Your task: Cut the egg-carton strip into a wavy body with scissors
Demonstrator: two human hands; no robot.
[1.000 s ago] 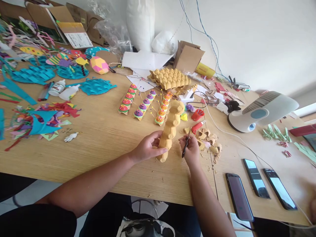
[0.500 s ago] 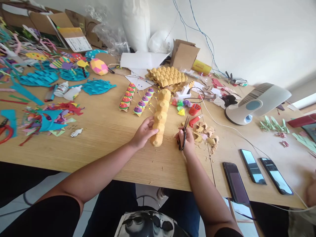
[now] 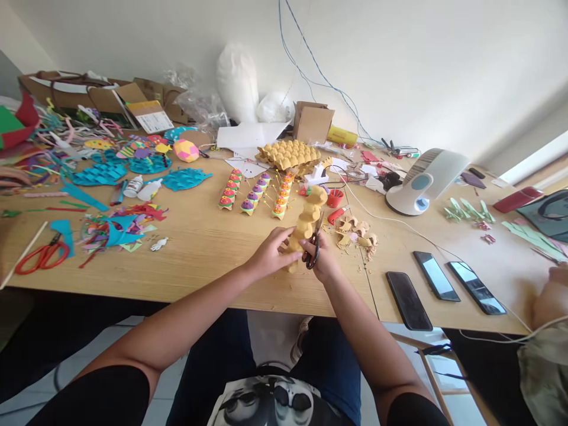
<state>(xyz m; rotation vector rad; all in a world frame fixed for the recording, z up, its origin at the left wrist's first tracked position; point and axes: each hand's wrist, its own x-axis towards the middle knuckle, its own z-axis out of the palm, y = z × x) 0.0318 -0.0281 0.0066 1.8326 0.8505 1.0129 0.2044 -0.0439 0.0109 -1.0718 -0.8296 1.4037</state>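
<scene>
My left hand is closed around the lower part of a tan egg carton strip, which stands tilted above the table with its bumpy side turned sideways. My right hand grips a pair of dark-handled scissors, blades pointing up along the strip's right edge. The fingers of that hand also come up against the strip. Beyond it sit three painted egg carton strips with pins: a red and green one, a purple one and an orange one.
Carton scraps lie right of my hands, near a red cup. An egg tray sits at the back. A white fan and several phones occupy the right. Red scissors and paper scraps are left.
My right hand has brought the scissors left against the carton strip. The strip has turned onto its side and tilts right. My view has shifted, uncovering the orange strip.
</scene>
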